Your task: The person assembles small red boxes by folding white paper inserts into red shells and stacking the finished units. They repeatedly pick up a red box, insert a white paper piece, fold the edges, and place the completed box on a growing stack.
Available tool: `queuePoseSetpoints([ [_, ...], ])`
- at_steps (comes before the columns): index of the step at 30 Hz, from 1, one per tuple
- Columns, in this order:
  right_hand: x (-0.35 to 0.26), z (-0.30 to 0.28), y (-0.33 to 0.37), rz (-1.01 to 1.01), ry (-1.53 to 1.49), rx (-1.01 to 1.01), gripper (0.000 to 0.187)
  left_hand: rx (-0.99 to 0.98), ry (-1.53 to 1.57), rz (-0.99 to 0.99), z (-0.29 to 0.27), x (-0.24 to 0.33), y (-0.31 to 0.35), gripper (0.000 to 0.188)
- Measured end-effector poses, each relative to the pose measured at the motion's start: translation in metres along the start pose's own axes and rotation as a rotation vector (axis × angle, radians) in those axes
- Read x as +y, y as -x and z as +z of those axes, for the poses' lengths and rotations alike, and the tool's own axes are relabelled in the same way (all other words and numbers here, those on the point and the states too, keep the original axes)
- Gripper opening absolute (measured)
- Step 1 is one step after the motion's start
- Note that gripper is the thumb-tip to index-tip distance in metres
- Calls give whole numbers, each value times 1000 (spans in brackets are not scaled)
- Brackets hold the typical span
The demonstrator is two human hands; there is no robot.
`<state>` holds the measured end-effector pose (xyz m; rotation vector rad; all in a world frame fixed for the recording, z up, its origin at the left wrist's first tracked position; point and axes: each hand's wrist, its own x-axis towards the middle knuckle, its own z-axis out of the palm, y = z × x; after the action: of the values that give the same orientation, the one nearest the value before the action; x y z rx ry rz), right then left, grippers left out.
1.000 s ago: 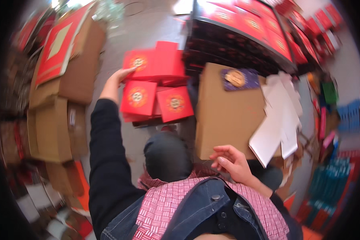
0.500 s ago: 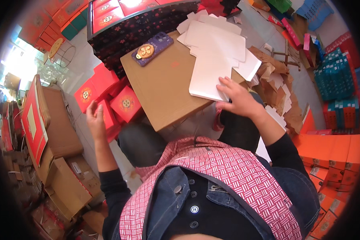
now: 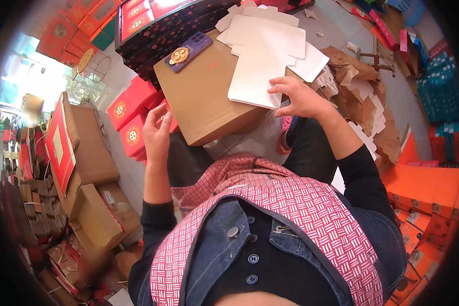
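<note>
Left hand (image 3: 157, 133) empty, half-open, while right hand (image 3: 306, 97), fingers wide, apparently reaches for white sheets (image 3: 260, 64) at the carton's (image 3: 196, 94) right edge, pinch required.

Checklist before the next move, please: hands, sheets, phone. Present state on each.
1. Left bare hand empty: ok.
2. Left hand touching the square red boxes with round emblems: cannot tell.
3. Grip of the right bare hand open: ok.
4. Flat white card sheets squared up: not ok, overlapping at different angles.
5. Purple phone with round gold ornament on the brown cardboard box: ok, lying flat.
</note>
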<state>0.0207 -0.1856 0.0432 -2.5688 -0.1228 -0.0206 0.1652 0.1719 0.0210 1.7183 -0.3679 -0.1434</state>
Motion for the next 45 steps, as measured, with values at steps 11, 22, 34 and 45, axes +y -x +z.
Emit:
queuePoseSetpoints([
  [11,11,-6,4,-114,-12,74,60,-94,-13,8,27,19,1,28],
  [22,8,-13,-8,-260,159,-50,43,-159,-74,-33,35,13,1,29],
  [34,22,-6,-26,-345,59,-112,17,-210,-60,-83,34,0,3,29],
  [45,-51,-11,32,-239,-404,662,15,-38,-110,442,118,67,-10,46],
])
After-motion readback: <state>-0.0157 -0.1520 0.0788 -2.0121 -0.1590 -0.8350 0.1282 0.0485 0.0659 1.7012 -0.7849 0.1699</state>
